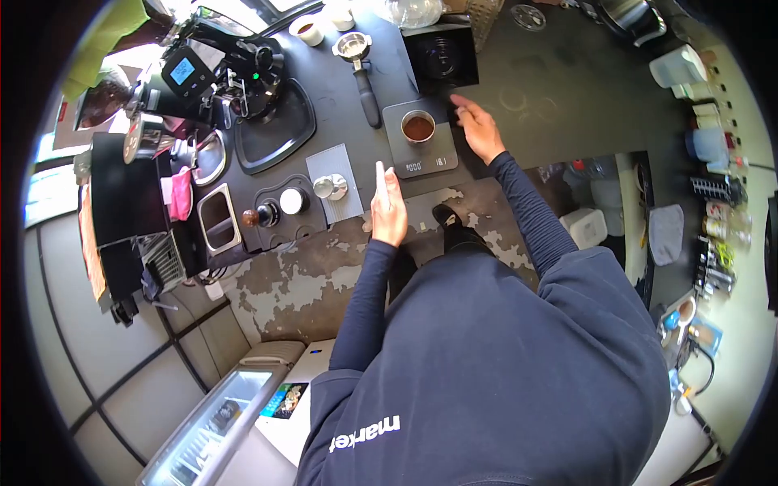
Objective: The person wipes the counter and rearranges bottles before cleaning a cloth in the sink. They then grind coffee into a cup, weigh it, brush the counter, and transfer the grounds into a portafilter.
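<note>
A metal cup of ground coffee (418,127) stands on a black digital scale (442,146), whose lit display reads 18.1 at the right. My left hand (389,209) is by the scale's near left corner, palm inward, fingers stretched out and holding nothing. On the scale's other side, my right hand (481,136) hovers with its fingers apart and nothing in it. A portafilter (366,89) lies left of the cup, its black handle pointing toward me. Left of my left hand, a silver round-topped tool (331,188) rests on a grey ribbed mat (347,209).
A wooden-handled tamper (263,214) and a white-topped round piece (293,201) sit in a black holder (279,231). A grinder (185,73) with a lit screen and a black tray (284,134) are at the left. Cups (306,31) and a black box (442,57) stand behind.
</note>
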